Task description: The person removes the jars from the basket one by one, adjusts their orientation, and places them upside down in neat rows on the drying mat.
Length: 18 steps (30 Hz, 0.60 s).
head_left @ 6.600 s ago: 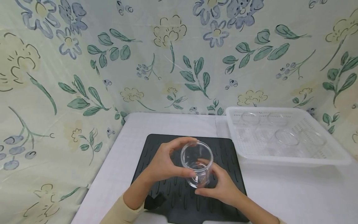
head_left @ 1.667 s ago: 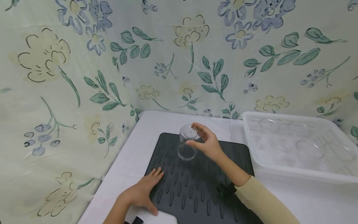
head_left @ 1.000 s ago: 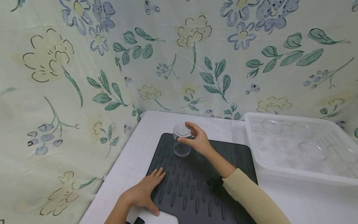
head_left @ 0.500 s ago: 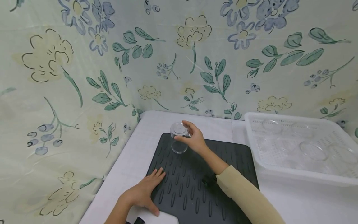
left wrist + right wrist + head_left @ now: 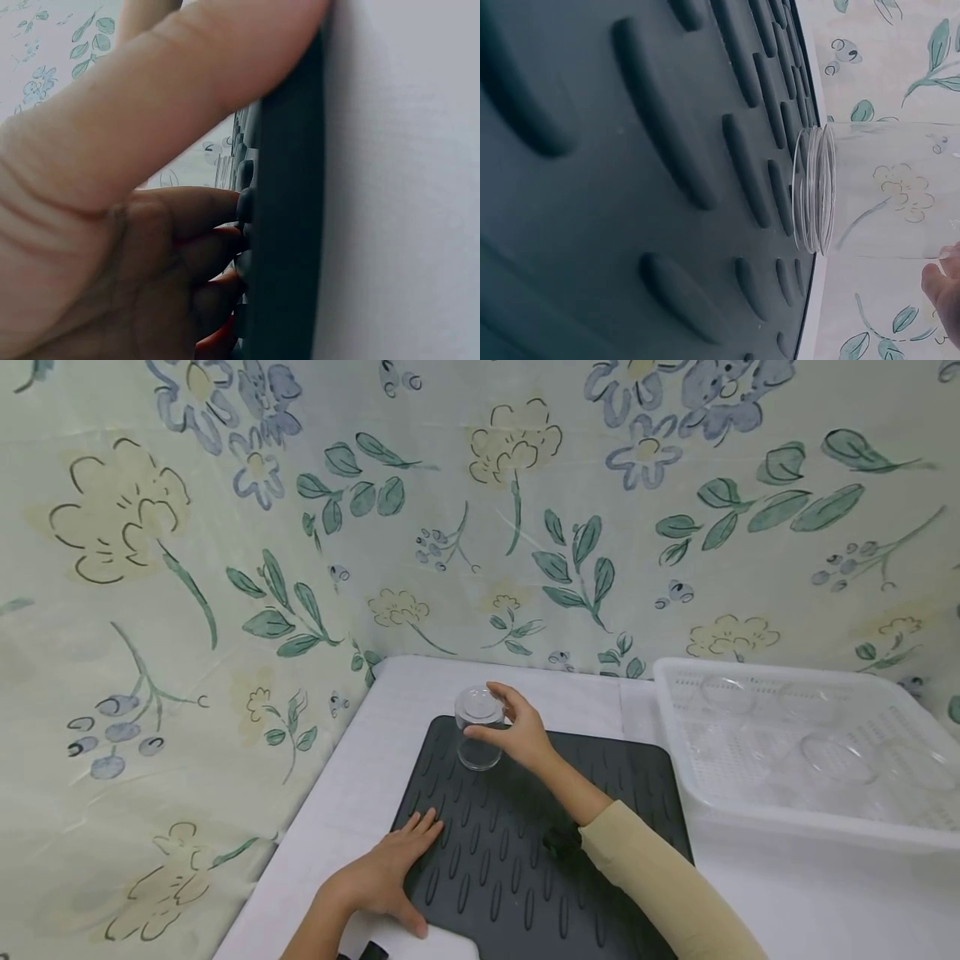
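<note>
A clear jar (image 5: 478,750) stands upside down at the far left corner of a black ridged mat (image 5: 570,793). My right hand (image 5: 521,733) grips it near its upturned base, thumb in front and fingers behind. In the right wrist view the jar's (image 5: 889,195) threaded rim is right at the mat surface. My left hand (image 5: 378,870) rests on the mat's left edge, fingers spread and nearly straight, holding nothing. The left wrist view shows its thumb (image 5: 157,105) over the mat's side (image 5: 289,225) and its fingertips on the ridges.
A white perforated basket (image 5: 795,827) stands to the right, with several clear jars (image 5: 836,760) inside. White cloth (image 5: 795,902) covers the table. A floral curtain (image 5: 450,560) hangs behind and at the left. Black wrist gear (image 5: 561,843) is on my right wrist.
Earlier both hands held the jar rim up. The left hand let go and went to the mat's edge; the right hand brought the inverted jar left and down onto the far corner.
</note>
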{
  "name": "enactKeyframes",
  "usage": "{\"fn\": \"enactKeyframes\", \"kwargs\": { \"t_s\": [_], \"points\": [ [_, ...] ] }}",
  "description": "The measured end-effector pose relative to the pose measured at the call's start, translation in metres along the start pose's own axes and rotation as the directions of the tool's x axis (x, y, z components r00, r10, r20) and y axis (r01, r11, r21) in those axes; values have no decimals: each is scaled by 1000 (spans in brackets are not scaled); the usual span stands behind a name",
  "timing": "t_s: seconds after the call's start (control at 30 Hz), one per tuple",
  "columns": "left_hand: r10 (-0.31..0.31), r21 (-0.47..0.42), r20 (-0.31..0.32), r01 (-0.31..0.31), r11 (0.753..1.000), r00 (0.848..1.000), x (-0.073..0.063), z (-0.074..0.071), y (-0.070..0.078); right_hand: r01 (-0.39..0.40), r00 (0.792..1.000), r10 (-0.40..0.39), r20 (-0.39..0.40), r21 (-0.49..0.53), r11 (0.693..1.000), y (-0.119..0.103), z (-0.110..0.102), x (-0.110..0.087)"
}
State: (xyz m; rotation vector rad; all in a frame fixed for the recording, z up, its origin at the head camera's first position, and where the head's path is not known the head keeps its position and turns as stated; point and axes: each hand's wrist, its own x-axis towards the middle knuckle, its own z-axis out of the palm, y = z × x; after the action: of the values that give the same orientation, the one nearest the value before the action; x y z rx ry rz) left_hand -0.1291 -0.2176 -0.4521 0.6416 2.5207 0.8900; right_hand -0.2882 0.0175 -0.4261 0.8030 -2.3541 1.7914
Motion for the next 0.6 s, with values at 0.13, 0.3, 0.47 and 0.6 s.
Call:
{"fn": "enactKeyframes", "kwargs": {
  "t_s": [0.13, 0.3, 0.47, 0.6],
  "points": [
    [8, -3, -1, -8, 1000, 1000, 0, 0, -1, 8, 1000, -8, 10, -15, 1000, -2, -2, 0],
    [6, -15, -9, -6, 1000, 1000, 0, 1, 0, 31, 999, -31, 12, -60, 998, -6, -10, -7],
    [10, -16, -12, -11, 1000, 1000, 0, 2, 1, 38, 999, -38, -3, -68, 997, -15, -27, -21],
    [14, -27, -7, -14, 1000, 1000, -1, 2, 1, 34, 999, -37, -25, -95, 995, -21, -43, -35]
  ]
}}
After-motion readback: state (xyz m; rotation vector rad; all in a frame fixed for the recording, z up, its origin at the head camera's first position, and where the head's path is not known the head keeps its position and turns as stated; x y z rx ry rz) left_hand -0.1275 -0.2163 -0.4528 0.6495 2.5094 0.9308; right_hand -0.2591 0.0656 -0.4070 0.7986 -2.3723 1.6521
